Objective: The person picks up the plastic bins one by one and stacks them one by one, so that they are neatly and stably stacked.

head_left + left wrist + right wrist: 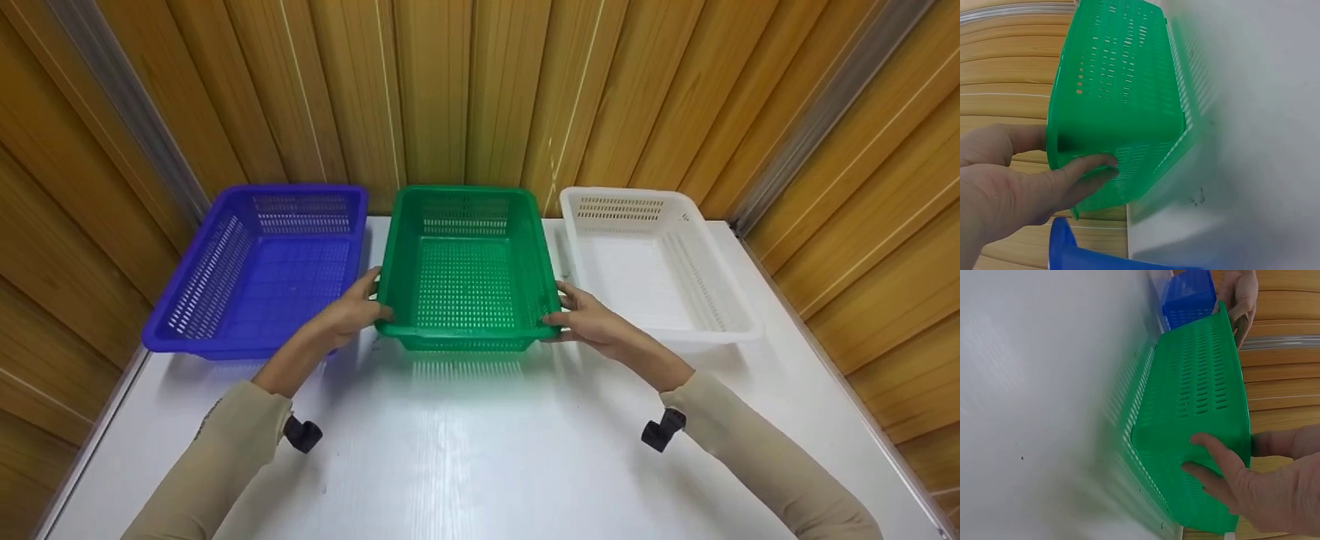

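Between both hands is a green plastic basket (465, 332) with slotted walls and a perforated floor, upright on the white table and with nothing in it. My left hand (352, 309) grips its rim near the front left corner, thumb over the rim and fingers against the outer wall. At the front right corner my right hand (589, 319) holds the rim the same way. Both wrist views show the thumb on one side of the rim (1053, 135) and fingers pressed to the outside of the green wall (1190, 416).
A blue-purple basket (255, 345) stands to the left, close to my left hand. To the right is a white basket (720, 259), beside my right hand. The white table (465, 450) extends in front, and wood-panelled walls (465, 90) rise behind and at both sides.
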The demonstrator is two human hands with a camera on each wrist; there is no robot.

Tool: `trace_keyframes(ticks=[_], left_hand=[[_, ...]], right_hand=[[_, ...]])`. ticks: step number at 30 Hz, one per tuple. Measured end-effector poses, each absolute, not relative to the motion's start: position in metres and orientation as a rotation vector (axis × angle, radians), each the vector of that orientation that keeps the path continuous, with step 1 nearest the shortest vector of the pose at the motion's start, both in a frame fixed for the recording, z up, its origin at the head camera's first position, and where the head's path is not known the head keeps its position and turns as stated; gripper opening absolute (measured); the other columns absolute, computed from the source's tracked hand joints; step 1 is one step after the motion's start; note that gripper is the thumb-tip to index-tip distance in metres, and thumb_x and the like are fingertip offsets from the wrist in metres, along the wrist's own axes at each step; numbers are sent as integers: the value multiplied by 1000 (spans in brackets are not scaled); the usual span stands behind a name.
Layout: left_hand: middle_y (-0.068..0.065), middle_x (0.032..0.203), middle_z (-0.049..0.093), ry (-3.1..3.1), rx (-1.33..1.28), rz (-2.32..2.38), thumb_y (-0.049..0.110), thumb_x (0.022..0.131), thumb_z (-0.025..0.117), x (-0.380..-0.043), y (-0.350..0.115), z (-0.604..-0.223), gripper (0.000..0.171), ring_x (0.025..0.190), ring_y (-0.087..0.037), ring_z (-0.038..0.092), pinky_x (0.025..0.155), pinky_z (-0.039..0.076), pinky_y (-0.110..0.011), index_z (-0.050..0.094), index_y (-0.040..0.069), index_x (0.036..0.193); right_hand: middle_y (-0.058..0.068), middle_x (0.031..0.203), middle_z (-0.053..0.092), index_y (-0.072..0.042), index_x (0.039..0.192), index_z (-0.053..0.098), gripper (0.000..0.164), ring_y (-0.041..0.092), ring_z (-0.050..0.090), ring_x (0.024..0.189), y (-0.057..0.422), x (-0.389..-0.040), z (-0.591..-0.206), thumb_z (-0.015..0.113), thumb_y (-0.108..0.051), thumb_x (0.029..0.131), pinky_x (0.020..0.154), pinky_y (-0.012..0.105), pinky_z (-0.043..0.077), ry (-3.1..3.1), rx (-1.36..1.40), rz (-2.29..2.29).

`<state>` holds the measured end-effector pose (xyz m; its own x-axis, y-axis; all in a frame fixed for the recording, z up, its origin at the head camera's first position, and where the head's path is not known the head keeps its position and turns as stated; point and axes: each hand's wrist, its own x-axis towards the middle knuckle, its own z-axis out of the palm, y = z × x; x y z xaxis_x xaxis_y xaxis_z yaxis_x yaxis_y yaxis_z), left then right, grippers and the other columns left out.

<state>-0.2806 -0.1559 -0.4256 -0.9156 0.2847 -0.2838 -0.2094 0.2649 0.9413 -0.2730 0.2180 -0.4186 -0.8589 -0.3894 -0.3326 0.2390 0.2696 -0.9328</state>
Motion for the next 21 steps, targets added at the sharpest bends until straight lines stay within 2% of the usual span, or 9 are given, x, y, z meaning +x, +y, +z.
trace_keyframes(ticks=[4, 9, 15, 18, 21], left_hand=[[-24, 170, 10, 2069, 50, 1740, -8, 86, 55, -279, -159, -422, 100, 153, -42, 23, 123, 28, -55, -3, 11, 165], [-21, 171, 8, 1990, 55, 1822, -6, 88, 57, -277, -162, -417, 102, 154, -41, 23, 124, 28, -53, -6, 15, 165], [-19, 171, 10, 2005, 69, 1881, -3, 87, 62, -274, -164, -410, 103, 156, -40, 20, 125, 26, -56, -1, 17, 166], [-18, 171, 12, 2000, 124, 1927, -3, 88, 63, -273, -166, -408, 102, 156, -40, 23, 124, 29, -57, 0, 17, 166], [-17, 171, 14, 1990, 186, 1978, -5, 87, 64, -273, -170, -405, 102, 156, -39, 23, 122, 31, -58, 3, 17, 166]], right_hand=[[28, 162, 33, -3, 164, 6, 81, 23, 66, 113, 221, -271, -414, 54, 0, 98, 99, 45, 58, 2054, -132, -1685], [24, 162, 36, -3, 164, 11, 81, 24, 69, 115, 222, -267, -408, 54, 0, 96, 92, 40, 61, 2094, -104, -1737], [21, 161, 41, -6, 164, 17, 77, 10, 71, 99, 225, -265, -402, 55, -5, 96, 93, 34, 60, 2145, -42, -1775], [20, 161, 40, -9, 164, 17, 81, 10, 68, 105, 225, -264, -402, 57, -8, 93, 96, 30, 58, 2178, -17, -1771], [19, 162, 35, -13, 165, 12, 87, 19, 61, 120, 223, -264, -401, 57, -7, 91, 100, 32, 56, 2138, -30, -1806]])
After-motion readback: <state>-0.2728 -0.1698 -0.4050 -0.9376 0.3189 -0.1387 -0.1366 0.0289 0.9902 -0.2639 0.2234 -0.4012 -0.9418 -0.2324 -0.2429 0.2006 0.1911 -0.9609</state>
